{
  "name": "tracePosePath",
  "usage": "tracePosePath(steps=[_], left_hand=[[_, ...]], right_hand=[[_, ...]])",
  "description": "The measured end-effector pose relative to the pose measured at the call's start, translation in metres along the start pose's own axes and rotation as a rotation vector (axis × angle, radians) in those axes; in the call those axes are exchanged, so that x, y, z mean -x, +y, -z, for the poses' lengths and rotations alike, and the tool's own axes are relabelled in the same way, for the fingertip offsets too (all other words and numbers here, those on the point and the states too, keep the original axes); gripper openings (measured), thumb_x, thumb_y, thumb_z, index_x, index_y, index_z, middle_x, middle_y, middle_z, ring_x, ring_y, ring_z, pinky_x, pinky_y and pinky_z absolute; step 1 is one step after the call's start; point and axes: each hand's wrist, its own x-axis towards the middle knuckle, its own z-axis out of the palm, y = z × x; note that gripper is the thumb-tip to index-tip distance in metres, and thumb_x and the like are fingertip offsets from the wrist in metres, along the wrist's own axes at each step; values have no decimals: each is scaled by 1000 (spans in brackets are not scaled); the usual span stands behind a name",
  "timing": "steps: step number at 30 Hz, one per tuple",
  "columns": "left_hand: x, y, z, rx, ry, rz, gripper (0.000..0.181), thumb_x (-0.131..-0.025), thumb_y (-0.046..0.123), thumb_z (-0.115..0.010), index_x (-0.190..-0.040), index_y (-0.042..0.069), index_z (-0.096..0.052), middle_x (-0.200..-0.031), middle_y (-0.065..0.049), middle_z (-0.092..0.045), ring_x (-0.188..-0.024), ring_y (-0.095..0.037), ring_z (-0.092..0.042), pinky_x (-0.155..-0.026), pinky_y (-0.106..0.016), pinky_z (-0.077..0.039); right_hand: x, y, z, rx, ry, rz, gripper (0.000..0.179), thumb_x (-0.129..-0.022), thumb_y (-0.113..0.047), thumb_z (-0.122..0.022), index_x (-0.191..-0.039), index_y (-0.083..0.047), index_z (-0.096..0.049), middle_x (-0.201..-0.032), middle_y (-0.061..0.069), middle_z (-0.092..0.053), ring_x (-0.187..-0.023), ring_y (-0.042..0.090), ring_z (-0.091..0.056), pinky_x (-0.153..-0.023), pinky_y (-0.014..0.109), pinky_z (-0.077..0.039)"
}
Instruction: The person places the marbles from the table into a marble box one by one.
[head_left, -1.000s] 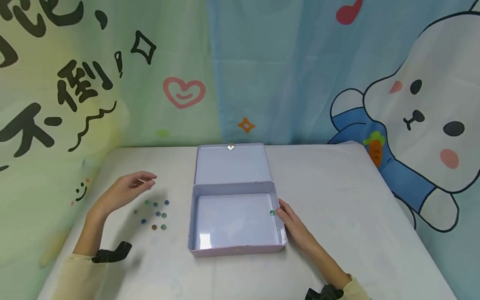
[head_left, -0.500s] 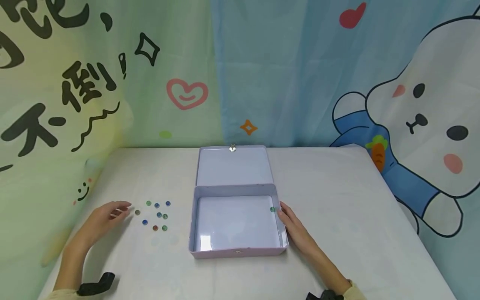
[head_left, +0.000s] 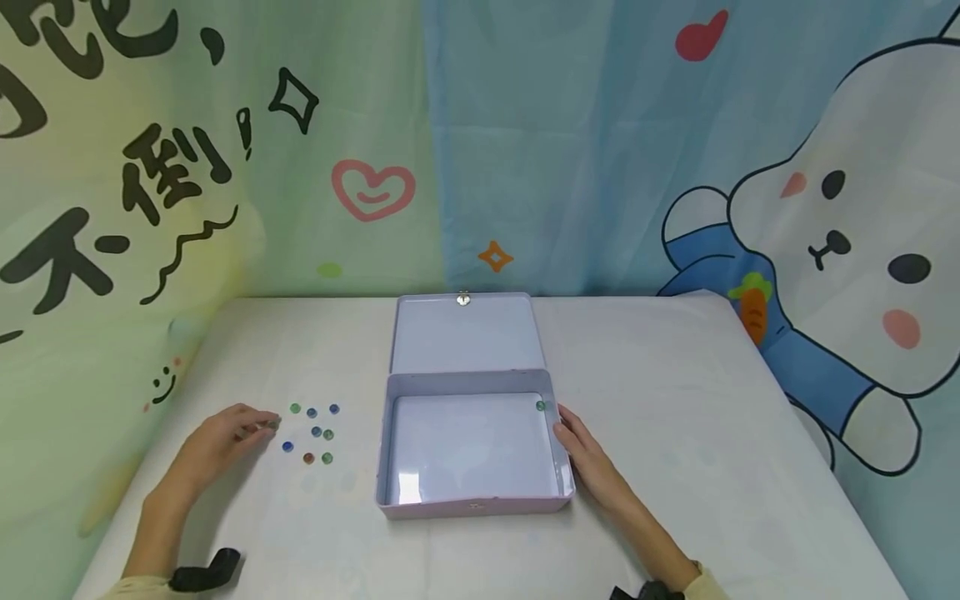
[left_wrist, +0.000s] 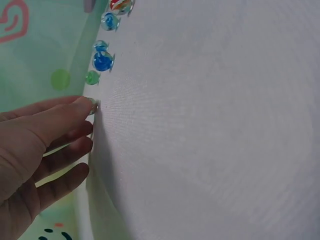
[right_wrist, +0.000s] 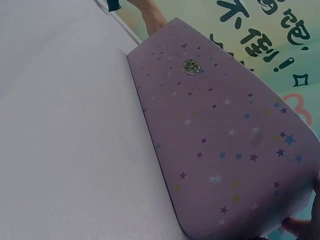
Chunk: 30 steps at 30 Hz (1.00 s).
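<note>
At the left of the table my left hand (head_left: 238,429) pinches a small clear greenish marble (left_wrist: 92,106) between thumb and index finger, close over the cloth; the other fingers are loosely bent. Several blue, green and brownish marbles (head_left: 317,432) lie scattered just to its right. A lilac tin box (head_left: 427,506) stands mid-table with its lid (head_left: 465,333) laid back. Inside, near the right wall, sits one green marble (head_left: 541,406). My right hand (head_left: 588,450) holds the box's right side at the rim. Its thumb (right_wrist: 297,226) shows against the star-printed outside in the right wrist view.
A white cloth (head_left: 645,375) covers the table. Behind and at the sides hangs a printed curtain (head_left: 517,167) with a rabbit, hearts and lettering. Each wrist wears a black camera strap (head_left: 206,571).
My left hand has come down to the left and now pinches the leftmost marble. The green marble in the box has rolled a little toward the back. My right hand stays at the box.
</note>
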Motion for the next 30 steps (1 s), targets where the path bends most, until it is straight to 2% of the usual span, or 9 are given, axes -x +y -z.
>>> tracePosePath(steps=[5,14,30], left_hand=[[0,1,0,-17,-18,32,18,-87,16,-72,-104,14,-74,-97,-2,-70,-81,-18,-66,-69,-34,-52],[-1,5,0,-31,-14,39,18,-85,12,-72,-103,12,-73,-96,-5,-72,-81,-21,-67,-71,-42,-53],[-1,6,2,-25,-4,36,19,-84,11,-73,-103,11,-73,-96,-5,-73,-80,-20,-67,-70,-38,-53]], right_hand=[[1,1,0,-7,-3,-5,62,-102,-44,-37,-154,-14,-20,-161,15,-20,-151,35,-12,-120,57,-9],[2,-2,0,8,5,-18,63,-102,-46,-37,-155,-16,-20,-161,14,-20,-151,35,-13,-120,56,-10],[1,-2,-1,5,2,-11,62,-102,-45,-37,-154,-14,-21,-161,14,-22,-151,34,-14,-120,55,-12]])
